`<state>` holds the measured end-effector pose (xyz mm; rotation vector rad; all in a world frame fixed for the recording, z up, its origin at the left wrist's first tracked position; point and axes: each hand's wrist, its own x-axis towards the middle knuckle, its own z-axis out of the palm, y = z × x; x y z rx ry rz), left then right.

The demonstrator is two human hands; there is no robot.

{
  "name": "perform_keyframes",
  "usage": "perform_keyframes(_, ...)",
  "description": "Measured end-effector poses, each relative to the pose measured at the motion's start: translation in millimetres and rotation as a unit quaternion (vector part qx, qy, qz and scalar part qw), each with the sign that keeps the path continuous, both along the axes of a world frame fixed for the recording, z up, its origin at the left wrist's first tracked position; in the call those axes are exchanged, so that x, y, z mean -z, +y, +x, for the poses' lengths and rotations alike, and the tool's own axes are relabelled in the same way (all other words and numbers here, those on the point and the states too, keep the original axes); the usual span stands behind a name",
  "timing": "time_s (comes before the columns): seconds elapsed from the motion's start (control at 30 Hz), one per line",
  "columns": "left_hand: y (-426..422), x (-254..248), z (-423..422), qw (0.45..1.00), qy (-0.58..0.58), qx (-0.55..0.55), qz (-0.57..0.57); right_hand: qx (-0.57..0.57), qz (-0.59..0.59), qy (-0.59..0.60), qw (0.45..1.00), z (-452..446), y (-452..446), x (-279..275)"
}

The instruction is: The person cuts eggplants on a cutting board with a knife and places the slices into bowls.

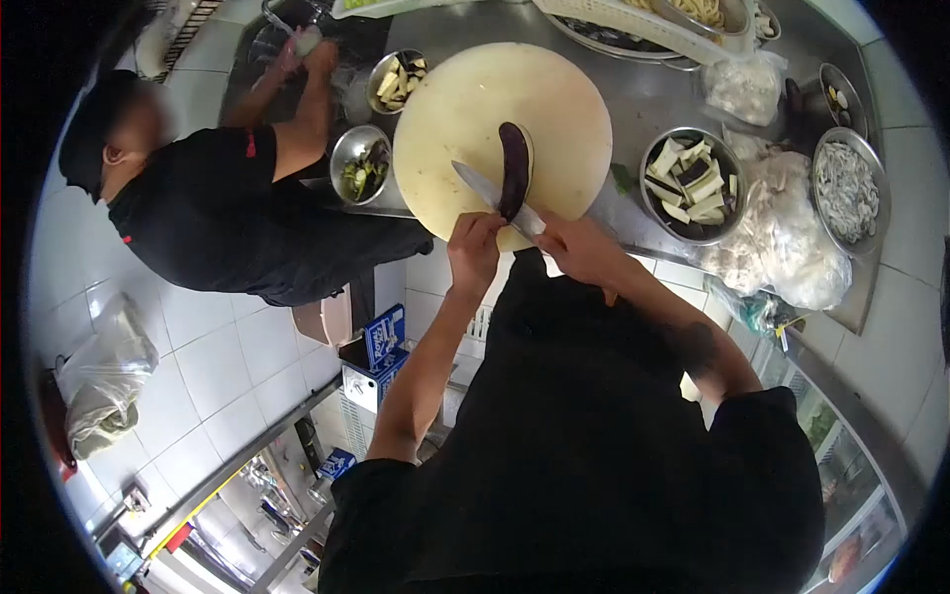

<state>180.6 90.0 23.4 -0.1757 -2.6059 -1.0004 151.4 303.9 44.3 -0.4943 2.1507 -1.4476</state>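
Note:
On the round cutting board (445, 109) lies a long dark purple eggplant (516, 163), with a pale cut edge showing along its right side. My left hand (473, 252) has its fingers closed on the eggplant's near end. In my right hand (574, 249) is the handle of a kitchen knife (478, 183). Its blade points up and to the left, crossing by the eggplant's near end close to my left fingertips. Whether the blade touches the eggplant there I cannot tell. To the right of the board stands a metal bowl of cut eggplant pieces (693, 185).
Left of the board are a bowl of pale and dark pieces (398, 81) and a bowl of trimmings (362, 168). A co-worker (218, 208) works at the sink on the left. Plastic bags (782, 218) and a bowl of white shreds (847, 188) sit at the right.

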Motion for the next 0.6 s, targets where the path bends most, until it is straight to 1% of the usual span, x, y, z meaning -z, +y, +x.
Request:
perform_keyframes(0.03,2,-4,-1,1.000,-0.001,0.004,0.001,0.002,-0.002,0.007,1.000,-2,2,-3)
perform_keyframes(0.1,5,-4,-2,1.000,-0.004,-0.004,-0.017,-0.009,0.018,-0.120,0.993,-8,11,-10)
perform_keyframes(0.13,6,-2,-4,0.999,-0.013,-0.015,-0.036,-0.007,0.020,-0.113,0.993,-7,17,-10)
perform_keyframes(0.2,5,3,-5,0.999,-0.009,-0.023,-0.030,0.039,0.029,-0.076,0.996,-1,30,-5)
perform_keyframes(0.27,3,1,-5,0.999,-0.006,-0.037,-0.025,0.047,0.044,-0.031,0.997,3,65,-12)
perform_keyframes(0.3,2,-4,-6,0.998,-0.060,-0.032,0.017,0.058,0.041,-0.142,0.987,1,85,-46)
perform_keyframes(0.33,0,-8,-9,0.991,-0.114,-0.025,0.059,0.080,0.043,-0.151,0.984,4,104,-53)
perform_keyframes(0.37,-2,-12,-15,0.992,-0.108,-0.024,0.062,0.093,0.047,-0.129,0.986,7,121,-57)
perform_keyframes(0.43,-11,-17,-32,0.975,-0.196,0.013,0.100,0.146,0.084,-0.160,0.973,11,140,-77)
perform_keyframes(0.47,-20,1,-47,0.970,-0.217,0.017,0.107,0.149,0.086,-0.157,0.973,12,145,-83)
perform_keyframes(0.5,-18,8,-61,0.971,-0.213,0.021,0.109,0.151,0.077,-0.157,0.973,12,149,-88)
perform_keyframes(0.57,-10,14,-86,0.963,-0.186,0.030,0.194,0.159,0.068,-0.154,0.973,15,150,-89)
perform_keyframes(0.6,1,14,-95,0.975,-0.196,0.013,0.103,0.170,0.065,-0.145,0.973,17,146,-86)
